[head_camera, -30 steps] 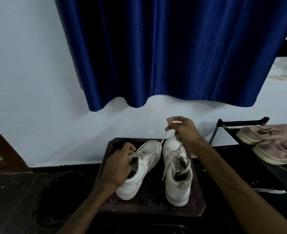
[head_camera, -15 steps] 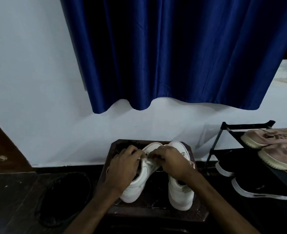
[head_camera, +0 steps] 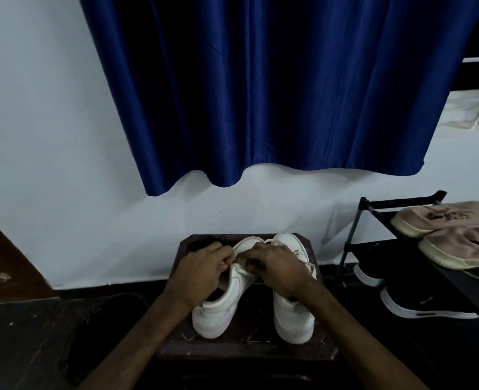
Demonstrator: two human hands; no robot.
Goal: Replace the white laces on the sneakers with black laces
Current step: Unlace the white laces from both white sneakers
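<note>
**A:** What surface and room are shown?

**B:** A dark brown wooden counter [head_camera: 246, 347] is set against a white painted wall [head_camera: 49, 136], below a deep blue satin curtain [head_camera: 260, 94]. A dark floor [head_camera: 21, 333] is seen around it, and a black metal shoe rack [head_camera: 353, 237] is placed to the right.

**A:** What is counted?

**B:** Two white leather sneakers are counted on the counter, heels toward the camera: the left sneaker [head_camera: 218, 311], angled, and the right sneaker [head_camera: 293, 319] just beside it. Two pink-beige fabric shoes [head_camera: 440, 218] are counted on the rack's top shelf, and two black shoes with white soles [head_camera: 426, 308] below.

**A:** And the hands?

**B:** The left hand [head_camera: 201, 273] and right hand [head_camera: 277, 270] are met over the left sneaker. Each grip is closed, with fingers curled, and the white lace [head_camera: 242, 270] is pinched by both. A dark tangle [head_camera: 204, 243] is seen at the counter's far left corner. Whether it is black laces cannot be told.
</note>
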